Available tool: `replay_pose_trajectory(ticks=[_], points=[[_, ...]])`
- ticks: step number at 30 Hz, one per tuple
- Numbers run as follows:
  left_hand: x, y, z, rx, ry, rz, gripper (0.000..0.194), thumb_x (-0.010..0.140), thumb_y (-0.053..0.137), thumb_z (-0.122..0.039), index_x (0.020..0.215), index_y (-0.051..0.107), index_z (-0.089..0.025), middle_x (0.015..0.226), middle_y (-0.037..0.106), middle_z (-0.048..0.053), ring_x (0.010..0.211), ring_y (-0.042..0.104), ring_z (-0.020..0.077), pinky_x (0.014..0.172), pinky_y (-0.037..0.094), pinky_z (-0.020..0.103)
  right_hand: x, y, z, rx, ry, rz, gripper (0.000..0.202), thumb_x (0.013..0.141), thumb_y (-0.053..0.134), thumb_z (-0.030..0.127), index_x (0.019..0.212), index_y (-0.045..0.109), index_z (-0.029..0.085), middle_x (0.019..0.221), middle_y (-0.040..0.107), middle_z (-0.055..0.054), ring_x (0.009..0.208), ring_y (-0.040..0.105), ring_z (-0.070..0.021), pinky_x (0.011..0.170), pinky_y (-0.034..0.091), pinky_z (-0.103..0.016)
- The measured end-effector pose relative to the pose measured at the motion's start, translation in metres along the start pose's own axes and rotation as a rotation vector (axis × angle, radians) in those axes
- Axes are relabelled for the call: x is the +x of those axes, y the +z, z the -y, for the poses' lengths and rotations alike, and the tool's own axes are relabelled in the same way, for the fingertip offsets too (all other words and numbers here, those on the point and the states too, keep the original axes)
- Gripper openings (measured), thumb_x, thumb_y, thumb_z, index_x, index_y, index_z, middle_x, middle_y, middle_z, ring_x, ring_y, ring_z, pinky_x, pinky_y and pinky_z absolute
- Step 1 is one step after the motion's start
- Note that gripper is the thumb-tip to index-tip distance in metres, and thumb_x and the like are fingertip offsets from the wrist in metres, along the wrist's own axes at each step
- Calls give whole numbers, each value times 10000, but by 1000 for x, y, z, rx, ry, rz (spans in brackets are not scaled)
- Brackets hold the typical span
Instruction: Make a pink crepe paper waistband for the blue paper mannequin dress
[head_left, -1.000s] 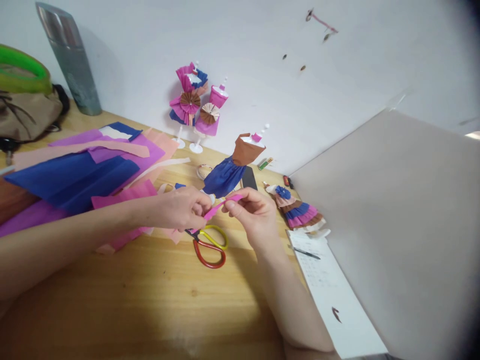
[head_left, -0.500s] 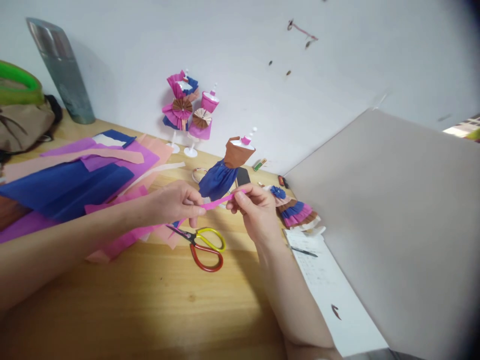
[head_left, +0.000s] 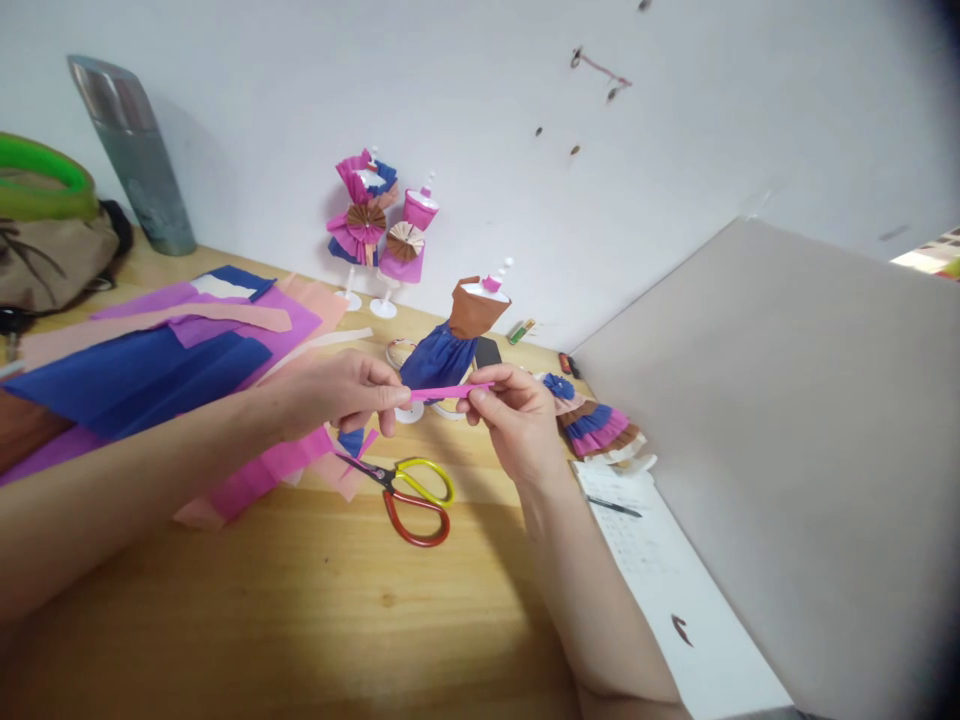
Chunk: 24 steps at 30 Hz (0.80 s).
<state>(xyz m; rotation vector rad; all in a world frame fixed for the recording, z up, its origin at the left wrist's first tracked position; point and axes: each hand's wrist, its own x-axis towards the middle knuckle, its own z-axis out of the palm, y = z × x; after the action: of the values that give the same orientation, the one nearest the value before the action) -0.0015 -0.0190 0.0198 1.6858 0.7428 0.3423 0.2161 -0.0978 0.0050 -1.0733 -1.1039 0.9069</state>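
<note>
Left hand point(head_left: 356, 393): pinches left end of narrow pink paper strip point(head_left: 441, 393)
Right hand point(head_left: 514, 415): pinches its right end
Nearer: red-and-yellow-handled, dark-bladed scissors point(head_left: 388, 477)

And there goes the left hand point(head_left: 356, 392), up and away from the scissors point(head_left: 388, 476), whose blades it was covering a second ago; now they lie in plain sight. It's drawn farther from the right hand point(head_left: 519, 415), too! The pink strip point(head_left: 442, 392), slanting down leftward before, has come up nearly level, and the blue scrap point(head_left: 350, 442) beside the blades has come into view.
</note>
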Motion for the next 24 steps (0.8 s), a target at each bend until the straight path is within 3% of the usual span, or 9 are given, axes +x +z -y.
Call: replay_pose_trajectory(ticks=[10, 14, 18, 20, 24], points=[[6, 1, 4, -156, 5, -116, 98, 758, 758, -234, 691, 732, -167, 531, 617, -12, 424, 465, 57, 408, 345, 169, 1, -3, -1, -16, -3, 82, 339, 646, 855, 312, 957, 767, 212, 661, 697, 9, 589, 655, -151, 506, 490, -263], [5, 3, 4, -170, 30, -115, 103, 761, 743, -211, 671, 717, -169, 552, 654, -4, 428, 488, 59, 415, 375, 169, 1, -4, -1, -53, 12, 35, 233, 647, 871, 340, 786, 746, 200, 563, 654, 21, 516, 603, -133, 507, 484, -267], [4, 4, 3, -147, 47, -101, 154, 779, 729, -218, 635, 706, -170, 504, 624, -14, 415, 494, 58, 401, 367, 157, -1, -5, 2, -80, 13, 101, 278, 660, 874, 324, 879, 751, 207, 747, 728, -14, 666, 662, -152, 566, 497, -260], [4, 5, 1, -138, 46, -105, 179, 786, 722, -226, 618, 698, -169, 478, 604, -16, 411, 495, 58, 390, 346, 149, -2, -5, 4, -120, -11, 119, 245, 663, 873, 311, 836, 735, 206, 787, 729, -15, 695, 649, -146, 585, 492, -258], [4, 6, 1, -118, 36, -122, 183, 782, 722, -238, 616, 693, -165, 478, 607, -13, 410, 497, 59, 389, 348, 148, -2, -3, 5, -165, -42, 115, 210, 708, 840, 314, 687, 672, 190, 664, 683, 5, 588, 569, -111, 559, 458, -244]])
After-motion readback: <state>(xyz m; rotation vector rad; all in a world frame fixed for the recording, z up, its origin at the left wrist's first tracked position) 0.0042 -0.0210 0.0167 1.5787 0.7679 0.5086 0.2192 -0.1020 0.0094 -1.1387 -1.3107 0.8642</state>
